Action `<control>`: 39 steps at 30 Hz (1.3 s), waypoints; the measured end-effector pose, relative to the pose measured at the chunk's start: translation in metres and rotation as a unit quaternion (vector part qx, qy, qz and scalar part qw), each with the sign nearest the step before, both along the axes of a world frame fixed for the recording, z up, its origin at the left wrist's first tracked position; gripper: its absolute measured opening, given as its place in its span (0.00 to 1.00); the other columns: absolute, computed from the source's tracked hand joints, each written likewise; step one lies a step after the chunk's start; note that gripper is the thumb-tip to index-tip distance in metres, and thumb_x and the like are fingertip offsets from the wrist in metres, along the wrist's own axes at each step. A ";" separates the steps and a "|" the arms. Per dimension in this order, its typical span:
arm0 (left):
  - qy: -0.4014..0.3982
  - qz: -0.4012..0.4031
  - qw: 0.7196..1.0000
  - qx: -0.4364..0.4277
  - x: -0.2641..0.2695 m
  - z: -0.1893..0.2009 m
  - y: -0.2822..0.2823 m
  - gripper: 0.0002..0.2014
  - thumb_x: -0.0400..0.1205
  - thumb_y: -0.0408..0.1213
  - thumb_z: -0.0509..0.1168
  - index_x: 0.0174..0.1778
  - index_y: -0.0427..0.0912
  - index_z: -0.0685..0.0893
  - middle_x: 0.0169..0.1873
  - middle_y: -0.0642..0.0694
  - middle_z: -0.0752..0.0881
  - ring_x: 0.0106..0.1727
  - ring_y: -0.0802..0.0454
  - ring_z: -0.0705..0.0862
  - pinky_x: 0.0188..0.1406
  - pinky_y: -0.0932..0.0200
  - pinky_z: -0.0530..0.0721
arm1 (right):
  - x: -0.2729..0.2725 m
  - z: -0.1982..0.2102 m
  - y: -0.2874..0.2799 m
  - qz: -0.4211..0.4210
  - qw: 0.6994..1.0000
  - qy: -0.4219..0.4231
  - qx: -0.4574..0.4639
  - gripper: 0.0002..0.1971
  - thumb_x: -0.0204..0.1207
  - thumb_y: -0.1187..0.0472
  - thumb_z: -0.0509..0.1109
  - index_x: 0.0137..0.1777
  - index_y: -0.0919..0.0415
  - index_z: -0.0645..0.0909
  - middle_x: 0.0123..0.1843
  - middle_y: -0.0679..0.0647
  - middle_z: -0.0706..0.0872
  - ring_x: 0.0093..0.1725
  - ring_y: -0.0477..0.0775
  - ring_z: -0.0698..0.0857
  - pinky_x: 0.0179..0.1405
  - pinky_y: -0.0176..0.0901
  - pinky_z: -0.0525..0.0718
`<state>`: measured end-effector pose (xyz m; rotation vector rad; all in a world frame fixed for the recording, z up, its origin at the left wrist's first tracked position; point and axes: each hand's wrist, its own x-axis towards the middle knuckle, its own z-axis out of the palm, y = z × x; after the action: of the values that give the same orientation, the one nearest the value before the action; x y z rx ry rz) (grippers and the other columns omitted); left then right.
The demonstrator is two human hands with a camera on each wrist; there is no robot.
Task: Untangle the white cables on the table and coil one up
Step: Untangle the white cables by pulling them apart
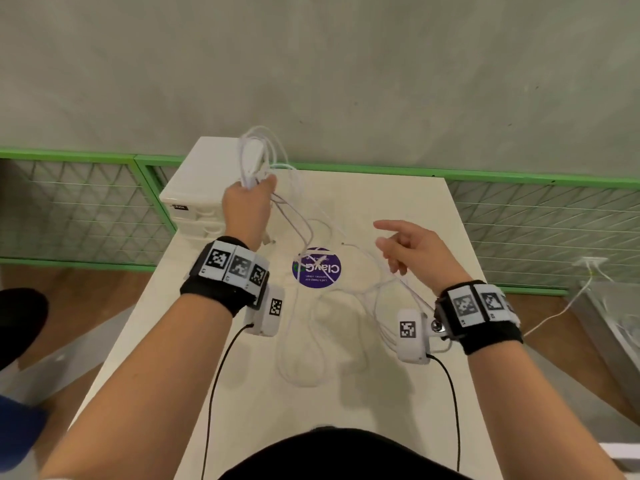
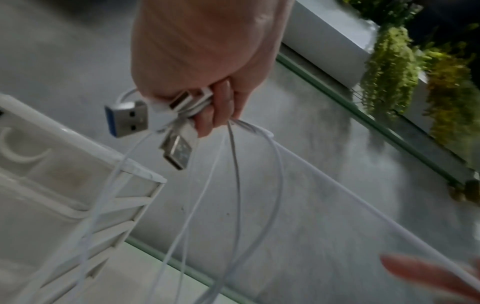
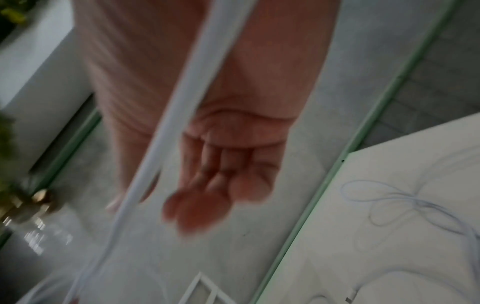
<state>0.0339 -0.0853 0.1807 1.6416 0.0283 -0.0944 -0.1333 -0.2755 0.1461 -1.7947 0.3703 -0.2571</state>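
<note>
My left hand is raised over the table's far left and grips a gathered bundle of white cable loops. In the left wrist view the left hand curls round the bundle, and two USB plugs stick out of the fist. Strands hang from it to a loose tangle of white cable on the white table. My right hand hovers to the right with relaxed, spread fingers. One taut strand crosses in front of the right hand's palm, ungripped.
A white plastic drawer unit stands at the table's far left corner, just beside the raised bundle. A round purple sticker marks the table's middle. Green-framed mesh fencing runs behind. A metal surface with another white cord is at right.
</note>
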 end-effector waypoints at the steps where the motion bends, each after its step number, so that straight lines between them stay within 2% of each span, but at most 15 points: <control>1: 0.009 0.024 0.999 -0.021 0.004 0.000 0.003 0.13 0.75 0.39 0.71 0.28 0.44 0.74 0.24 0.48 0.74 0.26 0.48 0.70 0.31 0.54 0.70 | -0.004 0.000 -0.005 0.025 1.000 0.016 0.011 0.12 0.76 0.62 0.71 0.58 0.52 0.83 0.31 0.51 0.84 0.26 0.47 0.79 0.28 0.39 0.76; 4: 0.031 0.076 0.994 -0.067 0.014 -0.002 0.009 0.11 0.76 0.35 0.69 0.31 0.43 0.73 0.28 0.47 0.75 0.29 0.47 0.71 0.27 0.58 0.68 | -0.013 0.004 -0.011 0.150 0.984 0.101 0.005 0.10 0.74 0.62 0.73 0.55 0.54 0.87 0.32 0.53 0.87 0.28 0.49 0.81 0.28 0.35 0.74; 7: 0.036 0.068 0.993 -0.090 0.015 -0.004 0.007 0.11 0.77 0.35 0.69 0.32 0.42 0.74 0.27 0.47 0.75 0.25 0.50 0.69 0.22 0.62 0.66 | -0.014 0.004 -0.007 0.203 0.961 0.182 -0.049 0.05 0.71 0.56 0.76 0.46 0.51 0.91 0.33 0.52 0.82 0.31 0.49 0.71 0.32 0.36 0.68; 9: 0.037 0.047 0.994 -0.096 0.010 -0.003 0.004 0.11 0.79 0.35 0.69 0.33 0.42 0.74 0.26 0.47 0.72 0.20 0.53 0.67 0.18 0.65 0.64 | -0.011 0.000 -0.003 0.163 0.960 0.217 -0.064 0.06 0.69 0.52 0.77 0.44 0.50 0.91 0.33 0.51 0.81 0.32 0.49 0.70 0.33 0.36 0.69; 10: 0.036 0.035 0.994 -0.096 0.008 -0.003 0.003 0.12 0.79 0.35 0.69 0.32 0.42 0.74 0.25 0.47 0.72 0.19 0.53 0.66 0.17 0.65 0.63 | -0.008 -0.004 -0.003 0.126 0.965 0.215 -0.077 0.07 0.69 0.52 0.78 0.45 0.51 0.91 0.36 0.49 0.84 0.33 0.47 0.76 0.37 0.36 0.75; 12: 0.035 0.002 0.996 -0.088 0.002 -0.002 0.000 0.12 0.79 0.36 0.69 0.32 0.43 0.74 0.24 0.47 0.71 0.17 0.55 0.66 0.16 0.65 0.63 | -0.001 -0.016 -0.010 0.020 0.969 0.191 -0.155 0.10 0.70 0.52 0.77 0.49 0.54 0.90 0.48 0.51 0.90 0.50 0.48 0.85 0.51 0.38 0.78; 14: 0.037 -0.037 0.997 -0.060 -0.007 -0.003 -0.003 0.13 0.80 0.37 0.69 0.32 0.43 0.74 0.23 0.48 0.71 0.15 0.56 0.66 0.15 0.66 0.64 | 0.003 -0.023 -0.019 -0.076 0.944 0.188 -0.261 0.13 0.75 0.50 0.72 0.54 0.54 0.89 0.58 0.53 0.88 0.59 0.53 0.84 0.51 0.37 0.74; 16: 0.035 -0.092 0.995 -0.026 -0.017 -0.007 -0.007 0.14 0.80 0.38 0.69 0.31 0.43 0.74 0.22 0.49 0.72 0.15 0.57 0.66 0.14 0.67 0.65 | 0.005 -0.029 -0.025 -0.126 0.918 0.194 -0.321 0.14 0.78 0.49 0.68 0.58 0.54 0.87 0.60 0.54 0.88 0.60 0.57 0.83 0.50 0.39 0.73; 19: 0.023 -0.188 0.981 0.051 -0.031 -0.017 -0.015 0.14 0.81 0.40 0.69 0.31 0.43 0.77 0.23 0.49 0.75 0.18 0.56 0.67 0.16 0.65 0.68 | 0.009 -0.038 -0.029 -0.164 0.899 0.176 -0.365 0.11 0.81 0.54 0.65 0.54 0.52 0.88 0.53 0.60 0.88 0.54 0.63 0.84 0.44 0.41 0.73; 24: 0.019 -0.227 0.971 0.068 -0.045 -0.030 -0.027 0.14 0.81 0.39 0.69 0.30 0.40 0.78 0.18 0.50 0.76 0.16 0.56 0.69 0.19 0.63 0.70 | 0.015 -0.044 -0.027 -0.114 0.933 0.058 -0.335 0.10 0.81 0.64 0.63 0.53 0.58 0.87 0.52 0.60 0.84 0.53 0.62 0.83 0.45 0.36 0.69; 27: 0.010 -0.218 0.974 0.061 -0.039 -0.030 -0.028 0.13 0.80 0.42 0.70 0.37 0.35 0.83 0.20 0.49 0.76 0.19 0.54 0.69 0.23 0.62 0.69 | 0.014 -0.039 -0.022 -0.051 0.961 0.003 -0.271 0.10 0.81 0.63 0.63 0.51 0.56 0.86 0.51 0.43 0.82 0.68 0.53 0.76 0.63 0.42 0.68; 28: 0.001 -0.231 0.970 0.077 -0.038 -0.030 -0.028 0.13 0.80 0.44 0.71 0.39 0.36 0.84 0.22 0.48 0.76 0.20 0.54 0.69 0.23 0.63 0.70 | 0.014 -0.035 -0.020 -0.028 0.966 -0.011 -0.256 0.09 0.80 0.60 0.63 0.49 0.52 0.86 0.50 0.37 0.82 0.67 0.50 0.77 0.67 0.47 0.69; 31: -0.020 -0.277 0.952 0.126 -0.044 -0.031 -0.033 0.15 0.81 0.47 0.69 0.44 0.36 0.85 0.22 0.49 0.75 0.19 0.56 0.71 0.18 0.69 0.70 | 0.017 -0.014 -0.002 0.060 0.982 -0.007 -0.181 0.08 0.79 0.61 0.68 0.44 0.48 0.86 0.46 0.43 0.88 0.52 0.42 0.84 0.55 0.42 0.78; 34: -0.018 -0.307 0.942 0.133 -0.049 -0.032 -0.038 0.19 0.82 0.50 0.67 0.49 0.34 0.83 0.22 0.51 0.77 0.16 0.63 0.73 0.18 0.71 0.71 | 0.025 -0.005 0.015 0.086 0.988 0.016 -0.125 0.09 0.76 0.61 0.72 0.40 0.45 0.86 0.43 0.47 0.90 0.48 0.45 0.87 0.53 0.41 0.82; 39: -0.022 -0.353 0.925 0.140 -0.049 -0.032 -0.032 0.20 0.77 0.52 0.71 0.42 0.37 0.77 0.20 0.49 0.76 0.14 0.61 0.73 0.16 0.68 0.69 | 0.030 0.005 0.020 0.085 0.996 -0.013 -0.033 0.07 0.73 0.72 0.71 0.40 0.60 0.82 0.35 0.50 0.89 0.40 0.48 0.87 0.47 0.39 0.84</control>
<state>-0.0155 -0.1175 0.1486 1.8691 -0.6156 -0.6281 -0.1035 -0.2553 0.1512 -1.8746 0.1913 -0.1744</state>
